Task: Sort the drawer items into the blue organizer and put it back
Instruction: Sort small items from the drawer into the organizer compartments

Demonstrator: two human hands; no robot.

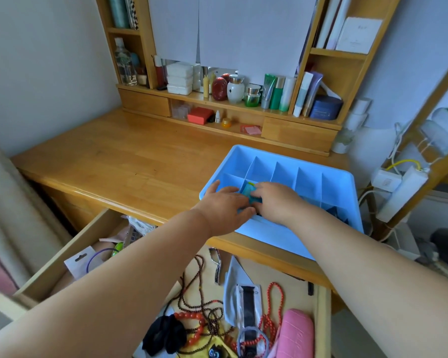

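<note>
Gripping a teal item (250, 193) between them, both hands (246, 202) rest inside the blue organizer (347, 187).

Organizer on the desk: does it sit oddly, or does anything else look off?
The organizer sits askew, its near edge jutting past the desk front, over the open drawer. In the drawer, bead strings lie tangled. Both hands, left hand and right hand, are tucking a teal item into a compartment.

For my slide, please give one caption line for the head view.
Both hands tuck a teal item into the blue organizer above the open drawer.
</note>
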